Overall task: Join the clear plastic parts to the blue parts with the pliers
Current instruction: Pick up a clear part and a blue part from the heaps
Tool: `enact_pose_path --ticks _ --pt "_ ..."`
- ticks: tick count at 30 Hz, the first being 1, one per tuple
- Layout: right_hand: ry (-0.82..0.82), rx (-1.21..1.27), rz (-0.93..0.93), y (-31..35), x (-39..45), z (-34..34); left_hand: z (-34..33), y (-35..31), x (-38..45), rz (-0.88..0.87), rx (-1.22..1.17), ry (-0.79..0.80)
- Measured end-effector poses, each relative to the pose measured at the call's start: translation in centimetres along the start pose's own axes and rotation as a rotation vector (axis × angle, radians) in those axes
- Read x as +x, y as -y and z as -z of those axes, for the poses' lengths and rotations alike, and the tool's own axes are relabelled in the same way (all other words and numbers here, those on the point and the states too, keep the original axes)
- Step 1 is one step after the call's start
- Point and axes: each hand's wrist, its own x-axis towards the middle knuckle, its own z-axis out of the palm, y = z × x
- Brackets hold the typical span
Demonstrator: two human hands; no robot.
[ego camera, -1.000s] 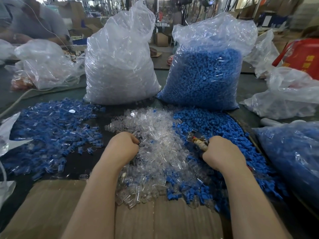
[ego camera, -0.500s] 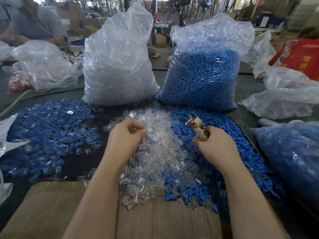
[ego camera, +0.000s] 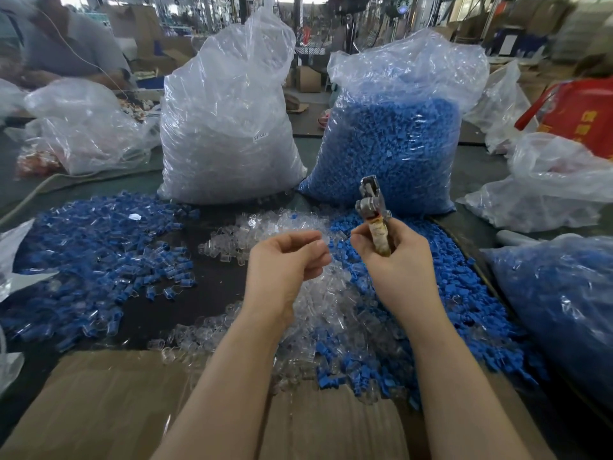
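Note:
My right hand (ego camera: 394, 257) grips the handles of the metal pliers (ego camera: 372, 207), raised with the jaws pointing up and away. My left hand (ego camera: 285, 260) is lifted just left of it, thumb and fingers pinched together on a small clear plastic part (ego camera: 323, 242) that is hard to make out. Below both hands lies a heap of loose clear parts (ego camera: 331, 303). To its right spreads a heap of loose blue parts (ego camera: 464, 293). A spread of joined blue-and-clear pieces (ego camera: 99, 257) covers the table at left.
Two tall bags stand behind the heaps: one of clear parts (ego camera: 229, 127), one of blue parts (ego camera: 394, 141). Another blue-filled bag (ego camera: 564, 310) sits at right. Cardboard (ego camera: 109, 403) lies at the front edge. More plastic bags (ego camera: 83, 127) and a person sit at back left.
Both hands rose out of the heaps. The right hand lifted the pliers upright, and the left hand came up with its fingers pinched, closing toward the pliers.

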Motion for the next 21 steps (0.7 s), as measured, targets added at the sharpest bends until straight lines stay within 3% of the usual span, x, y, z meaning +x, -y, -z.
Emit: enact_pose_path --ticks 14,21 --pt "-0.089 0.029 0.058 0.6 -0.8 -1.2 -1.6 -0.5 -0.9 -0.013 -0.091 0.020" --pt "-0.129 0.011 0.040 0.9 -1.1 -1.6 -2.1 -0.2 -1.2 -0.205 0.068 -0.080"
